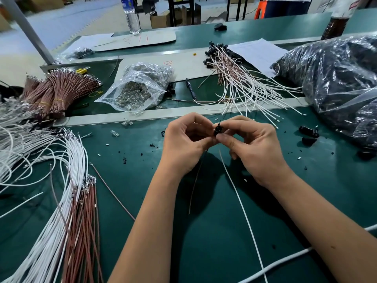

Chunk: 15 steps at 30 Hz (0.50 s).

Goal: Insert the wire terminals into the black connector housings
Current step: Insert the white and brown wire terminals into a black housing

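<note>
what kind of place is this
Probably a wire-harness assembly line in a factory: bundled brown wires, a pile of finished leads with black connector housings, and a green workbench.

A water bottle (130,15), a pen (191,89) and paper sheets (259,54) sit on the green table (224,242).

Two hands, left hand (184,142) and right hand (251,148), share one black connector housing (217,130). Two wires hang below them: one brown wire (194,184), one white wire (236,188). One pen (191,89) lies beyond.
</note>
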{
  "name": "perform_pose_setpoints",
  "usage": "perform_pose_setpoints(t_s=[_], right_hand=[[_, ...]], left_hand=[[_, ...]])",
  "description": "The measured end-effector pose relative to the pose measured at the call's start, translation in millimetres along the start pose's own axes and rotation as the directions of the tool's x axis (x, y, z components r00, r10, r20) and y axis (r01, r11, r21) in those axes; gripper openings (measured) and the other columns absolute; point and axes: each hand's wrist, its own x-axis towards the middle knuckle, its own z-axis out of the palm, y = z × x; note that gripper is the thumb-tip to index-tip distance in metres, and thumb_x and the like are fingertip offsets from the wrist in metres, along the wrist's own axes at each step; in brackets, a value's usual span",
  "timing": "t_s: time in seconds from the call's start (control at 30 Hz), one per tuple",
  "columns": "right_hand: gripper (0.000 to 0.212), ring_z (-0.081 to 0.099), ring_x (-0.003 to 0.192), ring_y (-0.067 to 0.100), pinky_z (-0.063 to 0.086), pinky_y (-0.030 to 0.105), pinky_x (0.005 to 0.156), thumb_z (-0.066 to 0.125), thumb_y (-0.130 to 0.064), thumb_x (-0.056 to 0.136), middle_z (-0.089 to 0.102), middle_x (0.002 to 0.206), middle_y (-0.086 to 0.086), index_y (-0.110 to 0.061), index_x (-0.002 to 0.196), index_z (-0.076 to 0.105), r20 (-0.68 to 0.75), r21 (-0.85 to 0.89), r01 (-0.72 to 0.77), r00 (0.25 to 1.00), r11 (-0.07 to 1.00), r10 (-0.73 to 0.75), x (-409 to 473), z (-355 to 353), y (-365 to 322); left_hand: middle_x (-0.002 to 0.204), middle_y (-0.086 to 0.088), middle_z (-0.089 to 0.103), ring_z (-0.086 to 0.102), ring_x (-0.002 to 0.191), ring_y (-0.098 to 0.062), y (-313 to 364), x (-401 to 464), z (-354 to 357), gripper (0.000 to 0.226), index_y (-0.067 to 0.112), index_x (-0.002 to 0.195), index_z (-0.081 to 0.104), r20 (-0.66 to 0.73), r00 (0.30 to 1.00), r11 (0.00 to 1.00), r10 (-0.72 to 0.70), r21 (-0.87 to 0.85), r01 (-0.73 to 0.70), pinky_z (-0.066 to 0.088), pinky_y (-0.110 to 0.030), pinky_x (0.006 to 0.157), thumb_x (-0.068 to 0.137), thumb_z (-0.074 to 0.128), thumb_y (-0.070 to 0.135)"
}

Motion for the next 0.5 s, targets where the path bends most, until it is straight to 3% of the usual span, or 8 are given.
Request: perform_pose_setpoints(t_s=[0.1,0.23,0.37,0.5], right_hand=[[0.023,0.062,0.080,0.020,0.049,0.030,0.052,0.084,-0.005,0.080,0.070,0.096,0.007,-0.019,0.098,0.079,0.024,-0.077,0.031,0.999,0.997,-0.029,-1.0,-1.1,0.2],[0.024,0.063,0.081,0.018,0.053,0.056,0.052,0.089,-0.015,0.077,0.070,0.096,0.005,-0.020,0.098,0.079,0.025,-0.157,0.056,0.998,0.986,-0.052,-2.2,-1.2,0.8],[0.022,0.065,0.080,0.022,0.052,0.060,0.052,0.090,-0.015,0.076,0.071,0.093,0.003,-0.019,0.095,0.080,0.002,-0.166,0.069,0.998,0.984,-0.069,-2.5,-1.0,1.7],[0.021,0.066,0.081,0.026,0.054,0.063,0.055,0.089,-0.014,0.076,0.071,0.094,0.002,-0.020,0.095,0.080,-0.003,-0.154,0.069,0.998,0.986,-0.070,-2.5,-0.5,2.4]], left_hand=[[0.083,-0.016,0.075,0.073,0.077,-0.030,-1.5,0.6,-2.4,0.024,0.003,0.084,0.068,-0.008,1.000,1.000,0.030,0.004,-0.030,0.059,-0.044,0.077,0.071,0.084,-0.009],[0.081,-0.013,0.075,0.073,0.074,-0.023,-2.7,0.9,-3.3,0.025,0.007,0.081,0.068,-0.002,0.999,0.999,0.034,0.026,-0.034,0.058,-0.040,0.074,0.070,0.080,-0.013],[0.077,-0.008,0.075,0.070,0.069,-0.015,-2.0,1.0,-1.8,0.030,0.009,0.079,0.067,0.010,0.999,0.999,0.033,0.026,-0.033,0.056,-0.029,0.068,0.070,0.080,-0.016],[0.077,-0.008,0.073,0.069,0.069,-0.015,-2.0,0.8,-2.2,0.031,0.010,0.079,0.067,0.013,0.999,0.999,0.035,0.012,-0.036,0.056,-0.029,0.069,0.070,0.080,-0.016]])
